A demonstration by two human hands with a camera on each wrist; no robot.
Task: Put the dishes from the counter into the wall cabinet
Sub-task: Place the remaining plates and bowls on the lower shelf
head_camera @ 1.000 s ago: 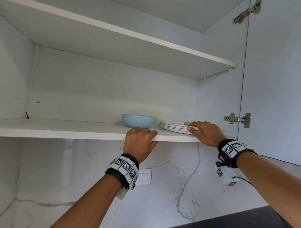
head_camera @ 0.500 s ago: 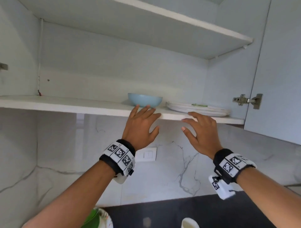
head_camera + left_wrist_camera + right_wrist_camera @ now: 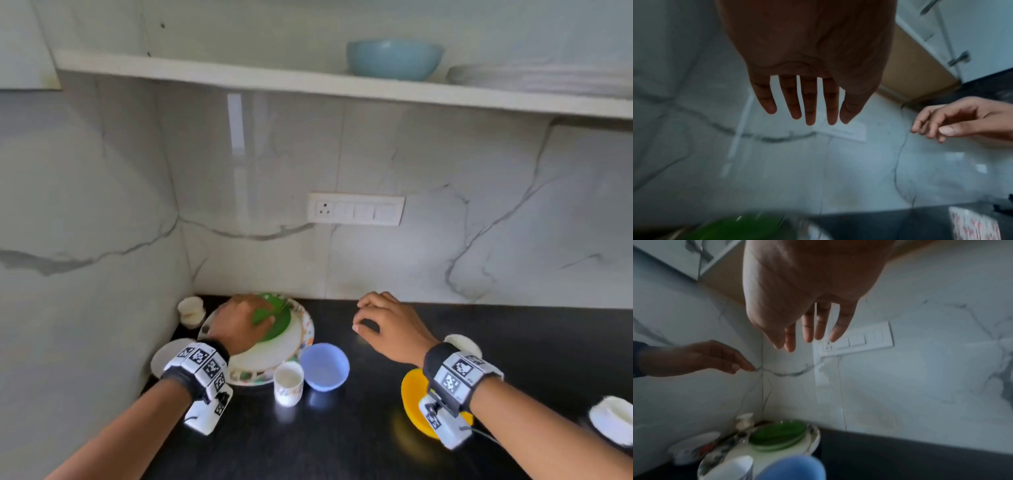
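Both hands hover empty with fingers loosely spread: left hand (image 3: pixel 239 323) above the green plate (image 3: pixel 275 320) stacked on the desk (image 3: pixel 342 428), right hand (image 3: pixel 390 329) beside it near the lilac bowl (image 3: pixel 324 366).

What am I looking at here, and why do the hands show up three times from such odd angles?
No machine: a person wears three cameras. The head view looks down at both hands; each wrist view looks along one hand's fingers. The left hand hovers over a green plate on a stack of plates; the right hand hangs above the black counter. Both are empty, fingers relaxed. Also on the counter: a white cup, a purple-blue bowl and a yellow plate. Up on the cabinet shelf sit a blue bowl and some white plates.
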